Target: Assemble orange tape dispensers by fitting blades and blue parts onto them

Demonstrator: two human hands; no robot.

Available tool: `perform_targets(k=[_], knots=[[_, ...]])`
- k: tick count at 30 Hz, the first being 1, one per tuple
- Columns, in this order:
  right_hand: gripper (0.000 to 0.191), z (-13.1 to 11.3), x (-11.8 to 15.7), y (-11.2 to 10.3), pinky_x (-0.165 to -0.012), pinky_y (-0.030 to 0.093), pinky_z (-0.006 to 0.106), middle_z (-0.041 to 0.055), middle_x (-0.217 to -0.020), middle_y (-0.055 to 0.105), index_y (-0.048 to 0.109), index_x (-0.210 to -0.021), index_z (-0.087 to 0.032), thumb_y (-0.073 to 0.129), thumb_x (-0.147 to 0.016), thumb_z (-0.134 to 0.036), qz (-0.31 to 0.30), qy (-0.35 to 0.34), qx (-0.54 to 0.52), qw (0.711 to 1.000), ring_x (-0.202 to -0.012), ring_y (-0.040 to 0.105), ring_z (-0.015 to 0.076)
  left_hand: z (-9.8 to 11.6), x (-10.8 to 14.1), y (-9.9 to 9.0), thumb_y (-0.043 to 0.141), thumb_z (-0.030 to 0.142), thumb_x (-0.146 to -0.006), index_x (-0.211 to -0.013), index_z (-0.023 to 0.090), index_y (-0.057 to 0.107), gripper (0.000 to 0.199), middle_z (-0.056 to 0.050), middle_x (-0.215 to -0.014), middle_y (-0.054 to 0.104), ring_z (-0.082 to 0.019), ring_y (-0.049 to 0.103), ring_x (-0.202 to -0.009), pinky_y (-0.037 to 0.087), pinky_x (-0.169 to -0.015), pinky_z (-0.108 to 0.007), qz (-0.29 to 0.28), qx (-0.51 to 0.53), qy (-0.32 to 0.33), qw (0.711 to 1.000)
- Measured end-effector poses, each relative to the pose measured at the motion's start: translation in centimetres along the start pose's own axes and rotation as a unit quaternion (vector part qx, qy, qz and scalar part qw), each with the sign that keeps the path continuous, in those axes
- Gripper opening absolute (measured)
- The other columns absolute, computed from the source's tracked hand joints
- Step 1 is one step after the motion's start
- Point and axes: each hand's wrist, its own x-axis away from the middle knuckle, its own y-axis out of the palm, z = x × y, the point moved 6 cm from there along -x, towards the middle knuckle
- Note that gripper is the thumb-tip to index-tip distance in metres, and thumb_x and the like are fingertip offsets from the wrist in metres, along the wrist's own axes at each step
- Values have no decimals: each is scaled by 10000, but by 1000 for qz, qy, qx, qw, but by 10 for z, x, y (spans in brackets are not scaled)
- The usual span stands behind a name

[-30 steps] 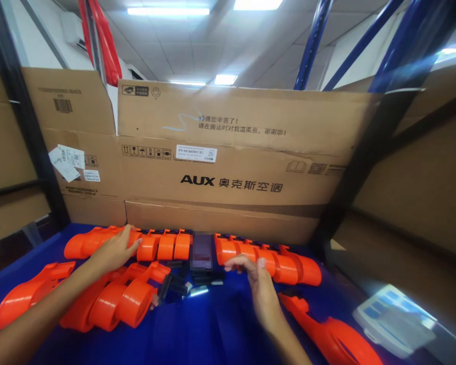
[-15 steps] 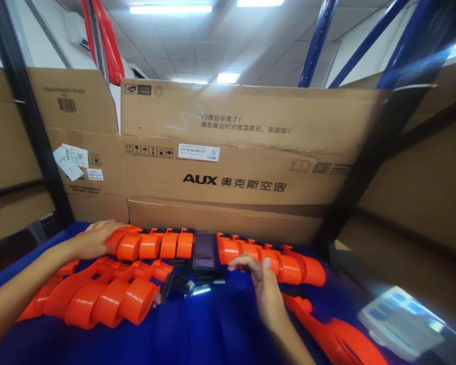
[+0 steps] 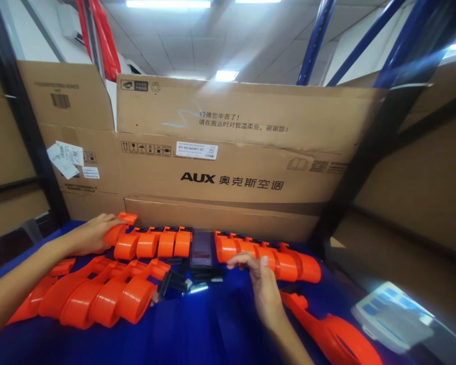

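Note:
My left hand [image 3: 91, 234] is closed around an orange curved plastic piece [image 3: 116, 232] at the left end of the back row. The tab end of that piece stands higher than its neighbours, near the cardboard. Beside it, several similar orange pieces [image 3: 147, 244] stand in line. My right hand [image 3: 265, 291] hovers empty, thumb up and fingers bent but apart, in front of the right-hand row of orange pieces [image 3: 266, 259]. A nearer group of orange pieces [image 3: 110, 304] lies below my left hand.
Between the back rows stands a dark phone-like device [image 3: 201, 248]. Small black parts [image 3: 174, 281] lie before it on the blue cloth [image 3: 197, 334]. A large orange piece [image 3: 338, 337] and a clear plastic box [image 3: 393, 317] are at right. Cardboard [image 3: 228, 203] walls the back.
The orange piece in my left hand has risen, its tab end now above the back row. My right hand has barely moved. The view has shifted slightly.

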Motion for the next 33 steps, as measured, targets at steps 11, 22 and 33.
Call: perform_targets(k=[11, 22, 33], knots=[[513, -4, 2, 8, -836, 446, 351, 50, -851, 727, 745, -986, -233, 387, -1041, -596, 2, 18, -7, 1000, -853, 628, 234, 168, 51, -55, 651, 239, -829, -1487, 244, 504, 674, -104, -1291, 534, -345, 473, -1181, 373, -1054, -535, 125, -73, 253, 956], [457, 28, 5, 18, -464, 286, 216, -35, -582, 550, 697, -935, -186, 653, -891, -639, -27, 193, -109, 975, -493, 429, 101, 295, 103, 49, 785, 277, -790, -1581, 271, 362, 897, -136, -1306, 607, -342, 541, -1137, 430, -1040, -559, 27, 99, 454, 885], [481, 26, 7, 29, -390, 269, 210, -33, -559, 564, 695, -923, -183, 622, -904, -658, -12, 198, -95, 975, -408, 379, 90, 275, 47, 111, 579, 545, -951, -1546, 224, 425, 694, -127, -1117, 703, -228, 676, -868, 530, -824, -369, -103, 641, -19, 760]])
